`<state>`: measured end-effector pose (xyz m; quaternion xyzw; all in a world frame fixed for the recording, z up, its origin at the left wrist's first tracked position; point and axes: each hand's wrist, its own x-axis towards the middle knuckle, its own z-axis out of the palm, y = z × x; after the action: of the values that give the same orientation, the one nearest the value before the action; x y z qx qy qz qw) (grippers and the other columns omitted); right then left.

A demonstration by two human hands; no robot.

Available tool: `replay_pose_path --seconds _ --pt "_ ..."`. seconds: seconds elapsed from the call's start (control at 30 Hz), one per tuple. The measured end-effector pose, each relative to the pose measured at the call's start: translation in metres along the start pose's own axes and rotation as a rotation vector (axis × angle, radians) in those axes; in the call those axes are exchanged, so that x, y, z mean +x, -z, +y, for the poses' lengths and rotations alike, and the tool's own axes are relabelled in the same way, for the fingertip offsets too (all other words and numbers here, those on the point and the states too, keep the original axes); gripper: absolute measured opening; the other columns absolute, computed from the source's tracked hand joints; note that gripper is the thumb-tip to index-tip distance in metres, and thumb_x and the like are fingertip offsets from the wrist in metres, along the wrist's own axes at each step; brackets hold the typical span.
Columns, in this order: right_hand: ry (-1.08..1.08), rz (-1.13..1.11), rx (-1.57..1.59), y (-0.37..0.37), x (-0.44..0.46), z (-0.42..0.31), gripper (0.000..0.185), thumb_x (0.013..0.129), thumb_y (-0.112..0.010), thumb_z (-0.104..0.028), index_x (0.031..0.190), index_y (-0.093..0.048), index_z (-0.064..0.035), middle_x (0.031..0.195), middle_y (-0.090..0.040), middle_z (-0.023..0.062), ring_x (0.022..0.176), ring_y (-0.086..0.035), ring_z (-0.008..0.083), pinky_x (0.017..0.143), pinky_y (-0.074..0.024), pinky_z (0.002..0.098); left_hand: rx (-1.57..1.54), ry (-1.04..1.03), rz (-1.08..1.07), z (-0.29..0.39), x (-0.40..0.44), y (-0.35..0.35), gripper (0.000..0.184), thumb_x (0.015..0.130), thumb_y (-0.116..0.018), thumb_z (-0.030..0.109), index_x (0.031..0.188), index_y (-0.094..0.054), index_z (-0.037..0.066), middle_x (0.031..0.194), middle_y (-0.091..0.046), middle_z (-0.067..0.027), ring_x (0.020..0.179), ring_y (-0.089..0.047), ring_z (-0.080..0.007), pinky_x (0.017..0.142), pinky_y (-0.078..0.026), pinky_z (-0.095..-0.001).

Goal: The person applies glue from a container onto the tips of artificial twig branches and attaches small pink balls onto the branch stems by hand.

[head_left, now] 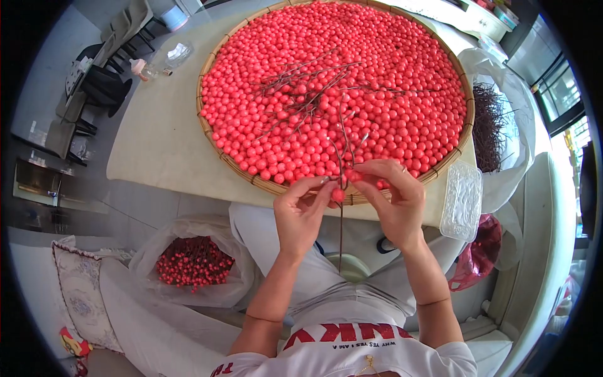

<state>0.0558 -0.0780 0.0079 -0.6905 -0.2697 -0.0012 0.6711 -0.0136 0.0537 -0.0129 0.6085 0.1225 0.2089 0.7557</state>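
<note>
A thin brown branched stem [341,232] hangs upright between my hands at the near rim of a round woven tray [251,178]. My left hand [303,210] pinches a twig of the stem, next to a red berry [338,195]. Closed around a red berry [354,176] at the stem, my right hand [397,198] faces it from the other side. The tray is filled with red berries [389,56], and several bare brown twigs [304,88] lie on top of them.
The tray rests on a pale table [151,132]. Right of it are a clear plastic box [461,201] and a bag of dark twigs [490,125]. A bag of berry stems [195,261] is at lower left. A bottle [141,69] stands at the table's upper left.
</note>
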Motion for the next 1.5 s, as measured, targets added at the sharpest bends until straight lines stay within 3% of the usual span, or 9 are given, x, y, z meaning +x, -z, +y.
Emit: replay_pose_path --seconds 0.33,0.87,1.17,1.27,1.33,1.37,1.5 --pt "0.141 0.021 -0.152 0.003 -0.008 0.004 0.023 0.072 -0.065 0.009 0.093 -0.067 -0.0001 0.092 -0.065 0.0081 0.076 -0.058 0.0138 0.067 -0.0484 0.0221 0.035 -0.125 -0.007 0.000 -0.006 -0.012 0.012 0.080 -0.060 -0.006 0.092 -0.061 -0.006 0.081 -0.060 -0.0077 0.067 -0.062 -0.0139 0.061 -0.050 -0.0201" --pt "0.251 0.030 -0.197 -0.003 -0.016 0.005 0.024 0.070 -0.065 0.009 0.092 -0.067 0.0012 0.092 -0.065 0.0095 0.077 -0.059 0.0174 0.067 -0.0486 0.0241 0.016 -0.077 0.007 -0.006 -0.016 -0.014 0.010 0.081 -0.060 -0.006 0.091 -0.062 -0.006 0.083 -0.062 -0.0084 0.066 -0.061 -0.0130 0.061 -0.050 -0.0198" --pt "0.313 0.058 -0.295 0.000 -0.016 -0.004 0.025 0.069 -0.066 0.008 0.093 -0.067 0.0006 0.094 -0.065 0.0093 0.078 -0.059 0.0177 0.069 -0.0481 0.0244 -0.063 -0.024 0.080 0.009 -0.011 -0.015 0.018 0.082 -0.060 -0.005 0.100 -0.060 -0.004 0.096 -0.064 -0.0112 0.068 -0.061 -0.0143 0.063 -0.050 -0.0204" --pt "0.282 0.198 -0.335 0.019 -0.016 -0.015 0.018 0.072 -0.064 0.006 0.088 -0.067 0.0007 0.092 -0.065 0.0087 0.083 -0.059 0.0186 0.074 -0.0462 0.0251 -0.093 -0.030 0.069 0.005 -0.004 0.001 0.020 0.082 -0.060 -0.005 0.102 -0.058 -0.003 0.099 -0.063 -0.0119 0.069 -0.061 -0.0152 0.065 -0.050 -0.0213" --pt "-0.067 0.204 -0.269 0.032 -0.006 -0.013 0.014 0.073 -0.064 0.001 0.086 -0.066 -0.0008 0.085 -0.063 0.0083 0.078 -0.057 0.0199 0.071 -0.0455 0.0265 -0.126 -0.039 0.064 0.003 -0.001 0.011 0.022 0.082 -0.060 -0.005 0.104 -0.057 -0.003 0.102 -0.063 -0.0126 0.071 -0.061 -0.0162 0.067 -0.051 -0.0223" --pt "-0.068 0.205 -0.272 0.035 -0.002 -0.009 0.014 0.073 -0.064 0.001 0.086 -0.066 -0.0008 0.085 -0.063 0.0083 0.078 -0.057 0.0199 0.071 -0.0455 0.0265 -0.128 -0.037 0.062 0.003 0.001 0.013 0.022 0.082 -0.060 -0.005 0.104 -0.057 -0.003 0.102 -0.063 -0.0126 0.071 -0.061 -0.0162 0.067 -0.051 -0.0223" --pt "0.015 -0.186 -0.707 0.037 0.010 0.023 0.011 0.074 -0.064 -0.003 0.085 -0.066 -0.0023 0.079 -0.060 0.0085 0.071 -0.053 0.0206 0.068 -0.0446 0.0281 -0.163 0.033 0.059 0.004 0.005 0.014 0.021 0.081 -0.061 -0.005 0.102 -0.059 -0.004 0.103 -0.062 -0.0132 0.072 -0.062 -0.0173 0.069 -0.051 -0.0230"
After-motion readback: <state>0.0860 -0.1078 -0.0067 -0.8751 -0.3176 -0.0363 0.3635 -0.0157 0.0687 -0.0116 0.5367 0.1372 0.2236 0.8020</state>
